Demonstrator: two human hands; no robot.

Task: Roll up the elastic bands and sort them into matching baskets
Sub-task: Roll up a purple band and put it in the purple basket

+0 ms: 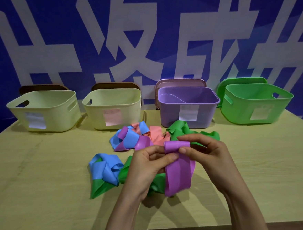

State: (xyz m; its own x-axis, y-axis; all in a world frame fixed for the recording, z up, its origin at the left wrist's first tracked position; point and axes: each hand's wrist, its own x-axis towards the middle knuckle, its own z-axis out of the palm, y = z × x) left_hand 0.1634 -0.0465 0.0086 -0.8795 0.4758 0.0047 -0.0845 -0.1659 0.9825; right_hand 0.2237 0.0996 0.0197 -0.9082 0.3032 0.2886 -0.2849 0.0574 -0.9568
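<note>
Purple band (180,174) is held above the table (45,194), near the front centre, between both hands. Its upper end is wound into a short roll. The rest hangs down as a flat strip, and its lower end is seen over the table.

Left hand (147,167): thumb and forefinger are pinched on the left side of the roll.
Right hand (209,152): fingers are curled over the top of the roll, and the thumb is pressed on its front.
The 2 hands are close together, both clamped on the same band, thumbs nearly touching.

Loose bands are seen unrolled on the table:
- A blue band (104,168) is crumpled on a green band (98,188), left of the hands.
- More green material (159,182) is partly hidden beneath the hands.
- A tangle of blue, purple and pink bands (130,136) is noted behind the hands.
- Another green band (180,129) is noted just in front of the purple basket (168,113).

4 baskets are lined along the far edge, each labelled in white on the front. From the left: first cream basket (61,117), second cream basket (129,116), purple basket, green basket (236,112). A lid (180,82) is propped behind each. Basket contents cannot be made out.
</note>
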